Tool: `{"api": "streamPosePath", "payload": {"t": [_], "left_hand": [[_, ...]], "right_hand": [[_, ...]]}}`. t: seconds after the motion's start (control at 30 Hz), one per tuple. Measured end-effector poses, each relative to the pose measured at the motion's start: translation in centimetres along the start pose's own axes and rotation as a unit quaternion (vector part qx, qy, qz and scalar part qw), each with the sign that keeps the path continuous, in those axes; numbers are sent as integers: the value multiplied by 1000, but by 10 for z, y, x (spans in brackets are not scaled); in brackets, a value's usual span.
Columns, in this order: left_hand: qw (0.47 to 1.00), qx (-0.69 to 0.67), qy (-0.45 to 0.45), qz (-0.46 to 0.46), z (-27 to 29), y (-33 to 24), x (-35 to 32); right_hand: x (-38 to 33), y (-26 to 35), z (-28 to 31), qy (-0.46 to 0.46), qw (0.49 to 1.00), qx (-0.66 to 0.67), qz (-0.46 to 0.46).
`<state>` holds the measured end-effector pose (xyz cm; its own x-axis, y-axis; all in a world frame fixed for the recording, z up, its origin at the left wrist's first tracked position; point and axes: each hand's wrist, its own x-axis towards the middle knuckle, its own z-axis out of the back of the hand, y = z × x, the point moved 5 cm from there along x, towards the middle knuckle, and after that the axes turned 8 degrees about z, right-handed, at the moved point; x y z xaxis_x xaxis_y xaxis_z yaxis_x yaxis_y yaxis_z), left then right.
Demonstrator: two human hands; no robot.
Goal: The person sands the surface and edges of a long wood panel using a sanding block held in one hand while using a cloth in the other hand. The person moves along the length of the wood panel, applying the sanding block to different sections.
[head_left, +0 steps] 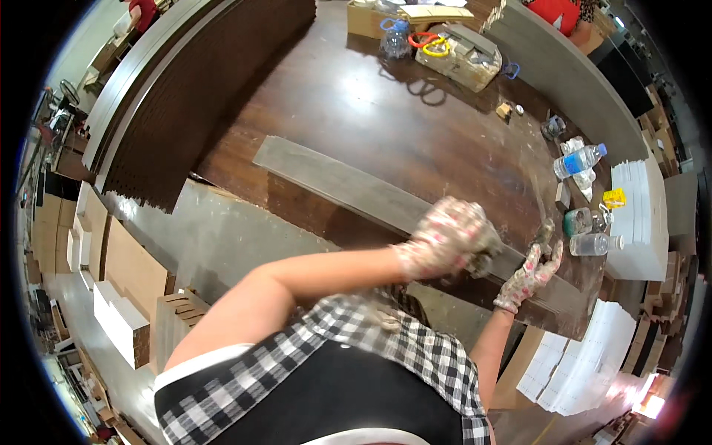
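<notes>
A long grey-brown board (334,182) lies slantwise across the dark brown table, along its near edge. My left hand (451,236), in a flower-patterned glove, is closed over the board's right part and somewhat blurred. Something dark and crumpled shows at its fingers, but I cannot make out what it is. At the board's right end is my right hand (528,282), in a matching glove with dirty fingertips. Its fingers are spread apart and touch the table or board surface; I cannot tell which.
Tall stacks of dark panels (170,96) stand at the left. Bottles (580,160) and a glass jar (552,127) line the table's right side, beside white sheets (630,215). Farther back sit a tool box (463,59) with scissors and a plastic bottle (396,43). Cardboard (133,256) lies lower left.
</notes>
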<state>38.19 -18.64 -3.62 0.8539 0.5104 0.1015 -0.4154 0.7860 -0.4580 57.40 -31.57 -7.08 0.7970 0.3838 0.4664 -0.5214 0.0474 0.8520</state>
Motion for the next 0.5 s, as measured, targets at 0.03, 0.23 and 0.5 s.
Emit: {"api": "streamPosePath", "payload": {"t": [0.03, 0.23, 0.5], "left_hand": [[998, -30, -11, -48, -2, -17, 7], [851, -522, -53, -1, -59, -36, 35], [969, -48, -232, 68, 34, 83, -28]], "right_hand": [[-2, 7, -1, -18, 1000, 10, -3], [-20, 70, -42, -17, 986, 164, 9], [-30, 89, -74, 152, 936, -228, 220]]}}
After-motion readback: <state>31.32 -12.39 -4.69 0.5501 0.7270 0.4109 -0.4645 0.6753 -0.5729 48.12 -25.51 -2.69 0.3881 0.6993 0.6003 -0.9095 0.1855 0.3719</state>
